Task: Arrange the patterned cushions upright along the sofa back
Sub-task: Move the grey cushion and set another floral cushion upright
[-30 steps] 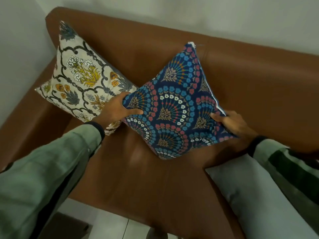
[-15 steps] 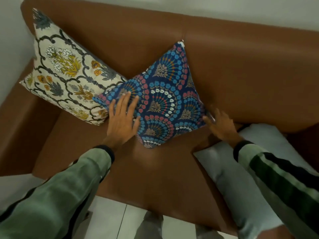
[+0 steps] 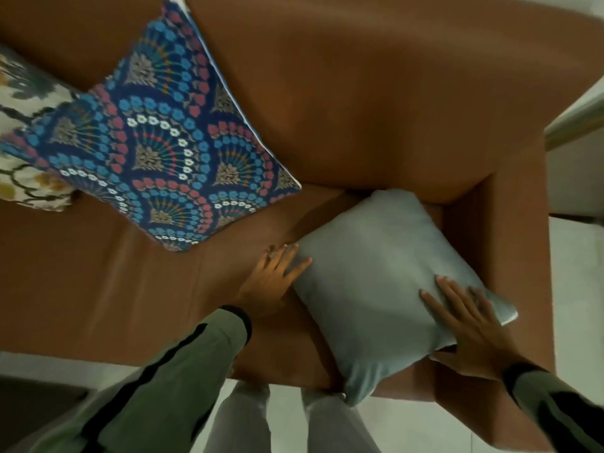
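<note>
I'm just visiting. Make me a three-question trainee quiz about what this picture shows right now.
1. True or false: the blue patterned cushion leans against the sofa back.
2. Which cushion do both hands touch? A) blue patterned cushion B) plain grey cushion C) cream floral cushion
3. Fill in: the right hand lies ___ on the grey cushion, fingers spread.

Key: 1 true; 2 B; 3 flat. The left hand touches its left edge.

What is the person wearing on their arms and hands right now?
Both arms are in long, loose sage-green sleeves, each with a dark stripe running lengthwise and a dark ribbed cuff at the wrist. The left hand and right hand are bare: no gloves and no watch show. A ring cannot be ruled out; the fingers are blurred.
</note>
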A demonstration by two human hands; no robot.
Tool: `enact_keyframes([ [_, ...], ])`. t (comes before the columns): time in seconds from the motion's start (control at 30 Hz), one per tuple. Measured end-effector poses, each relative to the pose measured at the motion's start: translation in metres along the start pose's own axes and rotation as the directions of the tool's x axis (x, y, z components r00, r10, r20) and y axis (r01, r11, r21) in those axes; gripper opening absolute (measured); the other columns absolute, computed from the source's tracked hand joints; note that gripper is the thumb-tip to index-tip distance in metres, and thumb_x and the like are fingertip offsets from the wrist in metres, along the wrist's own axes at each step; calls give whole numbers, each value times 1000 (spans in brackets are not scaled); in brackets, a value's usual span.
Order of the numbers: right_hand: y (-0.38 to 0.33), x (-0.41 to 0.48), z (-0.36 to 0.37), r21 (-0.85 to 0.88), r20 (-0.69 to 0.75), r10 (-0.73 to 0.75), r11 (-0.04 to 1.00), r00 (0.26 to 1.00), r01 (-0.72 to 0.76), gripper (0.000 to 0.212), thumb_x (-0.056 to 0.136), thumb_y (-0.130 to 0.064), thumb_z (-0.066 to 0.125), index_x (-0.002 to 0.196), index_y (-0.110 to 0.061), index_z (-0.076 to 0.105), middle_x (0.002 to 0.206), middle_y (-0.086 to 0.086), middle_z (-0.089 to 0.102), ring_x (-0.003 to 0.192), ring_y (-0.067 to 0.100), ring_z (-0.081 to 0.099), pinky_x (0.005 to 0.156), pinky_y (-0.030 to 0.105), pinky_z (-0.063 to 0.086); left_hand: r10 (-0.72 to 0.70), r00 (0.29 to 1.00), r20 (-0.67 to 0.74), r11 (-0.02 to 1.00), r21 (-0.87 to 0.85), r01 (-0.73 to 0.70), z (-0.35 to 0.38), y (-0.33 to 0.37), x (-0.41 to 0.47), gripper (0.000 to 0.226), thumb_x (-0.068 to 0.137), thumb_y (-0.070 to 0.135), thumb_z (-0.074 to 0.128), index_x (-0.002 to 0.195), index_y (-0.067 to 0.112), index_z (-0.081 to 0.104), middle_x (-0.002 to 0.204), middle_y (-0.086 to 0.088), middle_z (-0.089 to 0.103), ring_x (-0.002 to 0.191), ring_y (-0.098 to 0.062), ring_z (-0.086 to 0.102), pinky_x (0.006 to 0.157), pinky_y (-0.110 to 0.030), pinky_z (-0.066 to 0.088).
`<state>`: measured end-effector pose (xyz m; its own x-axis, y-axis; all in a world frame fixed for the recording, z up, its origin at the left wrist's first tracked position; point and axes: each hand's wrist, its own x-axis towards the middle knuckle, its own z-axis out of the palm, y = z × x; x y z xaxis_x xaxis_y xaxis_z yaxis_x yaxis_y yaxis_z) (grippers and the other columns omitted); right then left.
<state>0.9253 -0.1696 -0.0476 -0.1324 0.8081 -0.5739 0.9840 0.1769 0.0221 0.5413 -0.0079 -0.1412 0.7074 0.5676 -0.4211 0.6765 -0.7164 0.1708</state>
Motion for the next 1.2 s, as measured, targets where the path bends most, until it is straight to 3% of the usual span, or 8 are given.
enact_keyframes([
  [0.17,6,-6,44,-41,-164,136,989,977,-144,87,75,-13,45,156,-25,13,159,31,19,147,46,19,112,72,14,-209,976,-61,971,-128,200,19,18,34,74,96,12,34,152,21,-13,163,-19,17,144,-39,31,115,-49,32],
  [0.33,-5,19,22,319,-173,292,920,941,-227,81,71,-52,47,142,-13,42,143,22,51,135,37,45,111,61,18,-210,977,-22,883,-434,180,1,21,37,94,86,5,59,156,18,-2,152,-18,37,132,-36,43,113,-45,34],
  [0.47,9,10,-12,557,-218,362,809,906,-189,64,74,-43,56,124,-3,62,119,18,70,110,39,65,105,60,36,-101,995,3,848,-522,88,-39,2,12,80,94,19,59,157,21,10,158,-14,31,143,-32,34,119,-42,25],
  [0.6,41,10,-83,844,-23,621,432,783,-317,20,80,-21,79,95,-9,72,82,12,75,70,25,70,59,33,56,-175,976,-130,836,-542,78,-114,-20,1,63,98,41,52,153,35,22,157,-1,37,128,-24,54,113,-51,36],
  [0.73,78,31,-162,913,-77,644,353,761,-206,32,66,-40,83,59,-22,57,39,-11,61,38,0,58,30,17,39,-228,960,-161,618,-786,15,-181,-25,18,59,93,55,46,148,41,30,150,4,43,136,-17,43,113,-52,34],
  [0.9,113,79,-199,874,-30,626,395,779,-284,50,81,-56,68,81,-6,72,80,19,72,72,32,67,69,46,57,-330,942,-56,725,-654,215,-210,-29,64,93,74,73,63,149,39,19,142,-1,40,131,-23,45,107,-50,41],
  [1.07,113,122,-181,772,-79,557,558,827,-303,41,97,-46,51,87,-10,68,99,20,70,86,32,60,79,39,45,-288,955,66,814,-509,280,-188,-31,99,81,88,53,64,150,21,23,139,-14,39,131,-36,40,106,-53,38],
  [1.2,106,143,-166,807,-75,655,483,752,-340,34,99,-41,48,95,-14,69,105,19,70,104,40,61,101,56,41,-313,950,23,852,-435,291,-176,-28,110,73,94,45,59,151,21,21,136,-17,40,131,-38,36,107,-54,34],
])
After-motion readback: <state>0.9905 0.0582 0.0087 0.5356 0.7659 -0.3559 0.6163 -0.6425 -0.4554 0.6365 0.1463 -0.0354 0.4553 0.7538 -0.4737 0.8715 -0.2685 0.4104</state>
